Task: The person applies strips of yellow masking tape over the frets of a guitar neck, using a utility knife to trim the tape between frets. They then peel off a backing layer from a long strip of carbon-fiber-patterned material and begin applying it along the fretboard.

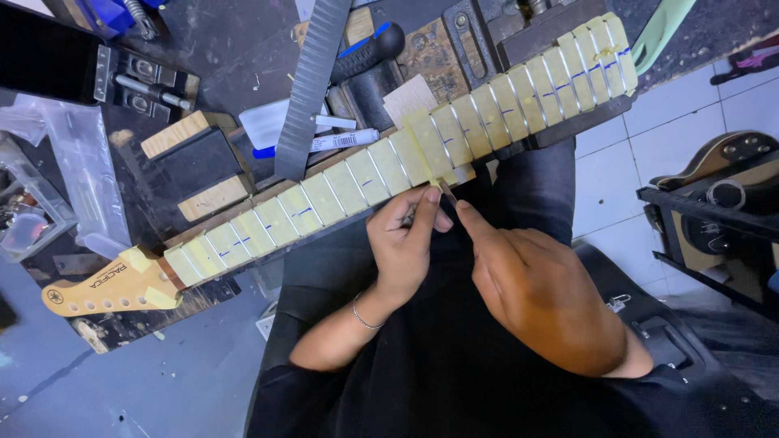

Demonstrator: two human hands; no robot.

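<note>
A dark, scuffed workbench [235, 49] stands over a white tiled floor [617, 186], and across its near edge lies a guitar neck [389, 162] with pale masking tape between its frets. On the bench lie a long metal file [308, 89] and a white marker [324, 142]; a clear plastic bag [73, 170], contents unclear, sits at the left. The left hand [406, 243] pinches a small thin tool [447, 191] against the neck's near edge, and the right hand [535, 292] points 1 fingertip at that tool, other fingers curled.
</note>
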